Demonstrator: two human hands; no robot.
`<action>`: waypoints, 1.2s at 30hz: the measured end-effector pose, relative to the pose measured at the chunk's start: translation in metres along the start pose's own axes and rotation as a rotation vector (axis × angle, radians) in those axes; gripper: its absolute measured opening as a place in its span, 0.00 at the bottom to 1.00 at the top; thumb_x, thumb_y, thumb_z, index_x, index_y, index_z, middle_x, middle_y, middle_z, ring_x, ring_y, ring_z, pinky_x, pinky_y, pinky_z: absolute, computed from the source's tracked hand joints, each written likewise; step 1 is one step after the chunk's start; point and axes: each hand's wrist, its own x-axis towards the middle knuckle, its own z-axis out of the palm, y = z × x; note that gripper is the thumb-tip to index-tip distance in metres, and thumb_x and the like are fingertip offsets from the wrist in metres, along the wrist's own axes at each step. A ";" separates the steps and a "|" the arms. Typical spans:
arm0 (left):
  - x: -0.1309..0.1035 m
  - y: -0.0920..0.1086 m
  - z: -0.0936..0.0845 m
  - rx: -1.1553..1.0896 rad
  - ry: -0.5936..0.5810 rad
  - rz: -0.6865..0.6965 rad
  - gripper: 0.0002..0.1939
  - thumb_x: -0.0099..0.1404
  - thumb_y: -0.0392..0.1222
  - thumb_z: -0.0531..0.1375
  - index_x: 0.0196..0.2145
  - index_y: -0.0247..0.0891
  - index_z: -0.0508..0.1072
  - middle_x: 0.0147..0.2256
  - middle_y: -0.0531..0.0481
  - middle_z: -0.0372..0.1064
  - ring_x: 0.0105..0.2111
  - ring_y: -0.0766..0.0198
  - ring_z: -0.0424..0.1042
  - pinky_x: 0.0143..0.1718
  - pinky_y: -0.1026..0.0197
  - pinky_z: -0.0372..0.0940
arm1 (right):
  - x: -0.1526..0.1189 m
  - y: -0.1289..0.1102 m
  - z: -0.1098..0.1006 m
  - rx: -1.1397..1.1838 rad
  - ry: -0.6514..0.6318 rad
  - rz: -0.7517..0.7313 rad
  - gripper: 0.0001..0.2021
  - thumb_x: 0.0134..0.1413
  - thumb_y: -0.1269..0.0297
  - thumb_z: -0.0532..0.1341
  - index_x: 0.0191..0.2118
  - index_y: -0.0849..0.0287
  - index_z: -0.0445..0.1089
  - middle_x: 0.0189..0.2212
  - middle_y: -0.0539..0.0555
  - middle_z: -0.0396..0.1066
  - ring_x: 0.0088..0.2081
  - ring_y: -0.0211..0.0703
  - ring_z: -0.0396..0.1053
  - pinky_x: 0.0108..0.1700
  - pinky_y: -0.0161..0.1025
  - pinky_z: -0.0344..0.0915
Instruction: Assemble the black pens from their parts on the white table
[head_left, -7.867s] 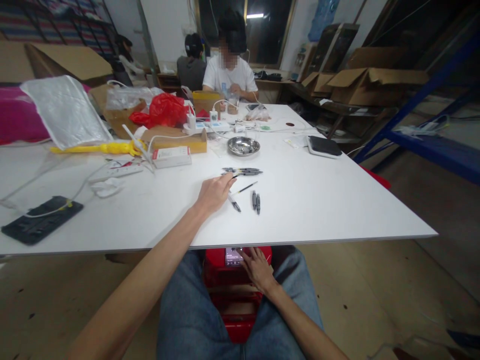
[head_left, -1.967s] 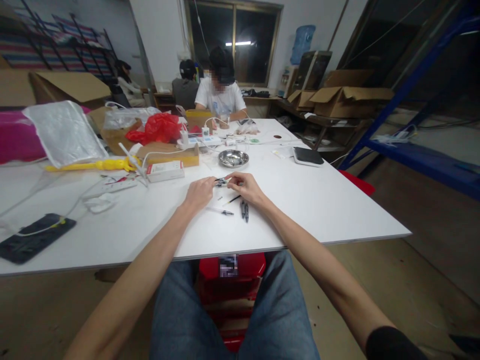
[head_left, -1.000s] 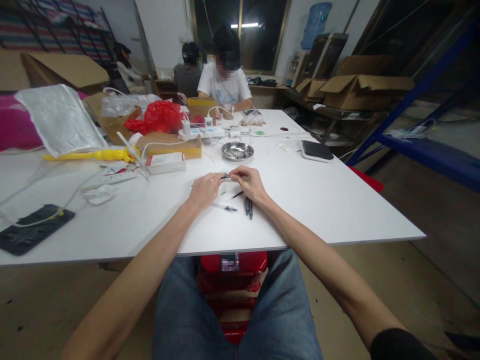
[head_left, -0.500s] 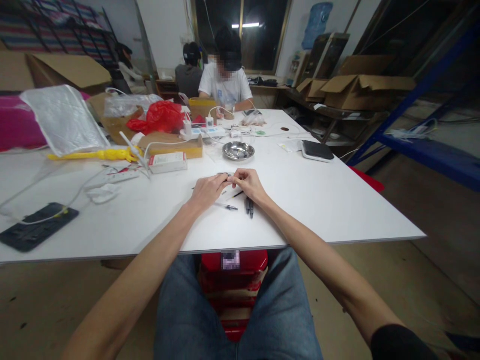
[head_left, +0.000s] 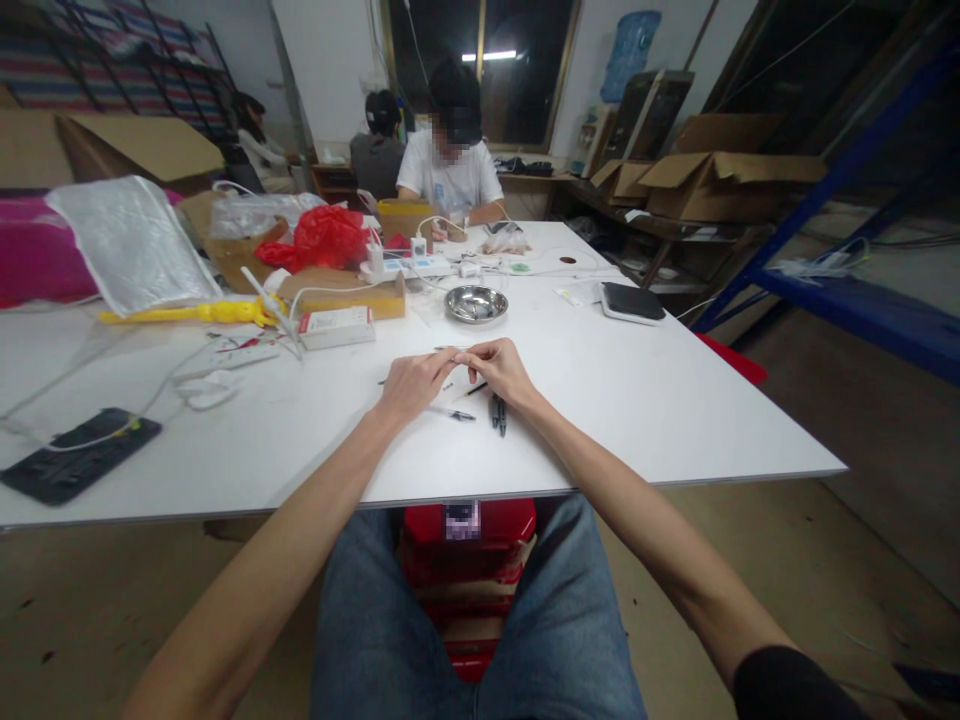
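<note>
2 hands (head_left: 411,388) touching, pen pcs (head_left: 499,413) on tbl (head_left: 675,420)

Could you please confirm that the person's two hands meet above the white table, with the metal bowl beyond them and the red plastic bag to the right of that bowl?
Not quite: the red plastic bag is to the left of the metal bowl, as the head view shows. The left hand and right hand do meet above the white table, with the bowl beyond them.
</note>
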 end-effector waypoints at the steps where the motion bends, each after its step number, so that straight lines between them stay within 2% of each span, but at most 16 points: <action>1: 0.000 -0.001 0.000 -0.005 0.002 0.000 0.18 0.77 0.49 0.47 0.52 0.46 0.74 0.45 0.50 0.80 0.42 0.59 0.79 0.40 0.61 0.63 | -0.001 0.001 -0.002 -0.024 0.037 0.015 0.30 0.57 0.38 0.60 0.18 0.60 0.70 0.13 0.48 0.61 0.19 0.33 0.52 0.25 0.36 0.47; 4: 0.001 -0.003 0.001 -0.033 0.015 0.003 0.18 0.77 0.49 0.47 0.53 0.46 0.74 0.49 0.49 0.79 0.46 0.59 0.78 0.44 0.60 0.65 | -0.009 0.006 -0.011 -0.154 0.201 0.045 0.27 0.61 0.43 0.58 0.22 0.61 0.74 0.14 0.49 0.63 0.19 0.36 0.56 0.26 0.37 0.50; 6: 0.002 -0.003 0.000 -0.054 0.019 0.000 0.18 0.77 0.48 0.47 0.51 0.45 0.75 0.49 0.50 0.79 0.47 0.60 0.77 0.45 0.61 0.65 | -0.022 0.007 -0.018 -0.293 0.248 0.062 0.22 0.63 0.49 0.59 0.26 0.60 0.76 0.16 0.49 0.66 0.21 0.37 0.59 0.28 0.37 0.51; 10: 0.004 -0.004 0.001 -0.089 0.029 0.022 0.16 0.76 0.48 0.49 0.45 0.42 0.75 0.45 0.49 0.78 0.44 0.60 0.76 0.42 0.61 0.65 | -0.061 -0.004 -0.025 -0.510 0.125 0.153 0.10 0.60 0.57 0.62 0.37 0.57 0.78 0.23 0.49 0.72 0.24 0.39 0.65 0.31 0.37 0.54; 12: 0.005 -0.005 0.002 -0.102 0.033 0.034 0.16 0.76 0.47 0.49 0.43 0.41 0.75 0.43 0.49 0.77 0.42 0.60 0.76 0.40 0.61 0.64 | -0.080 -0.013 -0.027 -0.537 0.084 0.215 0.12 0.60 0.55 0.63 0.43 0.57 0.76 0.24 0.50 0.73 0.26 0.40 0.66 0.33 0.37 0.56; 14: 0.005 -0.007 0.003 -0.116 0.031 0.034 0.15 0.76 0.46 0.49 0.42 0.41 0.74 0.42 0.49 0.77 0.40 0.60 0.75 0.38 0.61 0.63 | -0.092 -0.021 -0.029 -0.550 0.032 0.251 0.19 0.59 0.52 0.63 0.50 0.59 0.74 0.25 0.51 0.73 0.27 0.41 0.67 0.34 0.38 0.58; 17: 0.004 -0.009 0.004 -0.131 0.008 0.044 0.16 0.76 0.46 0.48 0.41 0.41 0.74 0.42 0.49 0.76 0.40 0.60 0.74 0.38 0.60 0.63 | -0.099 -0.026 -0.037 -0.565 -0.118 0.218 0.35 0.54 0.47 0.67 0.63 0.61 0.65 0.31 0.54 0.73 0.31 0.43 0.68 0.35 0.39 0.60; 19: 0.003 -0.010 0.003 -0.136 -0.003 0.053 0.16 0.76 0.45 0.47 0.41 0.41 0.74 0.43 0.49 0.76 0.40 0.59 0.74 0.39 0.60 0.63 | -0.098 -0.025 -0.042 -0.553 -0.219 0.179 0.44 0.49 0.46 0.71 0.67 0.61 0.60 0.36 0.56 0.74 0.33 0.45 0.68 0.37 0.40 0.61; 21: 0.003 -0.011 0.003 -0.138 -0.006 0.055 0.16 0.76 0.45 0.48 0.41 0.41 0.74 0.43 0.49 0.76 0.41 0.59 0.74 0.39 0.60 0.63 | -0.095 -0.024 -0.045 -0.543 -0.273 0.165 0.43 0.46 0.48 0.73 0.65 0.62 0.64 0.38 0.58 0.73 0.34 0.45 0.68 0.38 0.41 0.62; 23: 0.002 -0.012 0.003 -0.133 -0.013 0.056 0.16 0.76 0.44 0.48 0.41 0.41 0.75 0.43 0.49 0.76 0.41 0.59 0.74 0.39 0.60 0.63 | -0.095 -0.023 -0.045 -0.540 -0.282 0.173 0.37 0.47 0.50 0.73 0.61 0.62 0.68 0.38 0.58 0.73 0.35 0.45 0.68 0.38 0.41 0.62; 26: 0.002 -0.014 0.003 -0.120 -0.017 0.064 0.15 0.75 0.44 0.49 0.41 0.41 0.75 0.42 0.49 0.77 0.41 0.59 0.75 0.38 0.60 0.63 | -0.097 -0.019 -0.046 -0.504 -0.231 0.206 0.34 0.49 0.52 0.72 0.59 0.63 0.69 0.36 0.56 0.73 0.33 0.43 0.67 0.37 0.40 0.63; 30: 0.002 -0.014 0.003 -0.110 0.002 0.071 0.16 0.76 0.44 0.49 0.40 0.42 0.76 0.42 0.50 0.76 0.41 0.59 0.75 0.36 0.60 0.62 | -0.087 -0.012 -0.053 -0.279 -0.080 0.170 0.34 0.53 0.55 0.68 0.63 0.63 0.65 0.36 0.56 0.74 0.32 0.41 0.68 0.36 0.40 0.65; 34: 0.003 -0.015 0.007 -0.111 0.002 0.089 0.16 0.76 0.46 0.50 0.40 0.43 0.77 0.41 0.51 0.76 0.40 0.60 0.75 0.34 0.61 0.61 | -0.046 -0.008 -0.058 -0.076 0.164 0.093 0.28 0.56 0.58 0.63 0.62 0.63 0.68 0.33 0.53 0.73 0.30 0.40 0.69 0.35 0.40 0.65; 36: 0.004 -0.015 0.008 -0.115 0.006 0.099 0.16 0.76 0.46 0.51 0.40 0.43 0.78 0.40 0.51 0.76 0.40 0.60 0.75 0.33 0.61 0.61 | -0.021 -0.005 -0.053 0.010 0.205 0.061 0.23 0.59 0.58 0.61 0.57 0.63 0.72 0.31 0.52 0.74 0.28 0.38 0.68 0.33 0.38 0.65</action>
